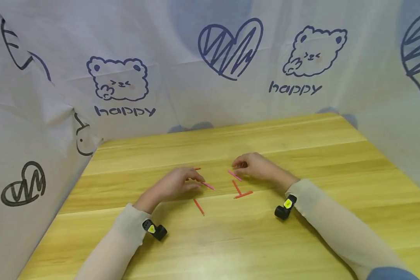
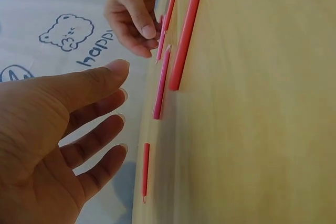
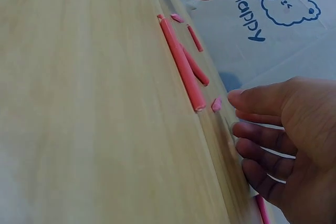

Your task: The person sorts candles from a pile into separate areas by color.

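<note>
Several thin red and pink candles lie scattered on the wooden table between the two hands, thin wicks showing at some tips. My left hand (image 1: 176, 182) is over the table with loosely bent fingers, its fingertips close to a pink candle (image 1: 209, 186). In the left wrist view nothing lies between its thumb and fingers. A red candle (image 1: 198, 207) lies nearer me. My right hand (image 1: 253, 165) has relaxed, spread fingers (image 3: 265, 137), holding nothing, beside another pink candle (image 1: 235, 175). Below that, two red candles (image 1: 243, 195) meet at an angle.
Beyond the left hand, a red candle (image 1: 197, 168) is partly hidden. The wooden table (image 1: 224, 241) reaches to white curtains (image 1: 182, 89) printed with bears and hearts. A black wrist camera (image 1: 285, 208) sits at the right cuff, and another (image 1: 154, 230) at the left.
</note>
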A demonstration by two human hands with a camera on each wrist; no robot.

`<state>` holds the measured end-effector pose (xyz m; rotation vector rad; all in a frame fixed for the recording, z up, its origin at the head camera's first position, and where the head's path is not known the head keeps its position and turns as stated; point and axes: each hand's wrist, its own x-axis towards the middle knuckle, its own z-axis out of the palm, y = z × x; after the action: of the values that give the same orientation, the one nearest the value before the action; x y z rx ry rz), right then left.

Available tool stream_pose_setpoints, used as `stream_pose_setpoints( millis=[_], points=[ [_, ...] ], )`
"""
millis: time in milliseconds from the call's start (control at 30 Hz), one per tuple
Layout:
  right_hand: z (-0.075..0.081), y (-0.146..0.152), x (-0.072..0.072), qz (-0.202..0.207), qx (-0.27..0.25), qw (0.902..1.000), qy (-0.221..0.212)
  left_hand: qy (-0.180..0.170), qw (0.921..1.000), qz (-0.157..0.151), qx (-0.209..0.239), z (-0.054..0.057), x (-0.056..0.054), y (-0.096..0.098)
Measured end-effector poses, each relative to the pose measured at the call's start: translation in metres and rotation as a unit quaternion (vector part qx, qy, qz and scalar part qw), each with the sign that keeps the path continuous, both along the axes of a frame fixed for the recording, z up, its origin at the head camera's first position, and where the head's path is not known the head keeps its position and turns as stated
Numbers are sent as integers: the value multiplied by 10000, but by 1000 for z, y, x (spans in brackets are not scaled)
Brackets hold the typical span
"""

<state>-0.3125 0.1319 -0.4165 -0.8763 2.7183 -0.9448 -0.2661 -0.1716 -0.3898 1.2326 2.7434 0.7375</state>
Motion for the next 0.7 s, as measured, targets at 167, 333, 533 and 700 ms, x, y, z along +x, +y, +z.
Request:
stream_pose_setpoints(
  millis=[167, 333, 533, 700],
  points=[
    [1, -3, 2, -69, 43, 9999, -67, -12, 9998, -178, -26, 0, 6, -2],
    [-3, -2, 4, -37, 70, 10000, 45, -237, 9994, -234, 73, -2, 8, -4],
    [-3, -3, 8, -127, 26, 9999, -44, -557, 9980, -258, 155, -5, 10, -6],
    [-2, -4, 9, -165, 26, 9998, 67, -637, 9972, -384, 67, -4, 13, -5]
  ],
)
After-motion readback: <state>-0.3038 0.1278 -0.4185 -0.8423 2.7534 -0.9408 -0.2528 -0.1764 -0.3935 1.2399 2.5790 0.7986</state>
